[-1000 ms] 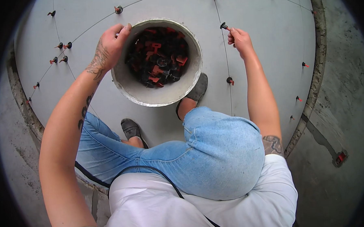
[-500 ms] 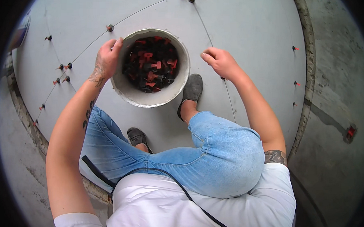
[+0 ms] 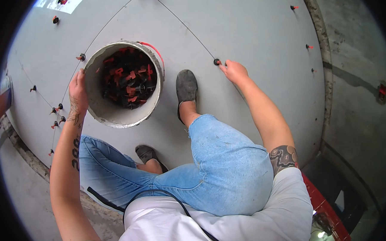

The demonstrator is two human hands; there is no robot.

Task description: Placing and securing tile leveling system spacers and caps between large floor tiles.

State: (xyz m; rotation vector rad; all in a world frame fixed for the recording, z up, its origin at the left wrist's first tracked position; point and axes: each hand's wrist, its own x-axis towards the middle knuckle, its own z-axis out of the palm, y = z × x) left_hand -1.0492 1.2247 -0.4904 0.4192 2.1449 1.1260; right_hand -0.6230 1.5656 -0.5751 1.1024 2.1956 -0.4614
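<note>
My left hand (image 3: 78,89) grips the left rim of a round, whitish, mortar-smeared bucket (image 3: 98,111), which tilts toward me. Inside the bucket lies a heap of tile levelling clips (image 3: 131,82) with black round bases and red T-shaped handles. Ahead and to the right, the fingers of my right hand (image 3: 235,71) are closed at the red handle of a tile levelling clip (image 3: 216,62). That clip stands in a joint between the large light grey floor tiles (image 3: 197,17). Its handle is partly hidden by my fingertips.
More levelling clips stand along the joints at the left, such as one clip (image 3: 81,57) beside the bucket. Another clip (image 3: 294,7) stands far right. My shoe (image 3: 186,88) rests right of the bucket. Past the tiles' rough right edge lies bare concrete (image 3: 353,36). Part of a person (image 3: 4,94) shows far left.
The bucket has shifted left with my left hand and now tilts, showing its red handle. My right hand has reached a levelling clip. The view has moved over the floor.
</note>
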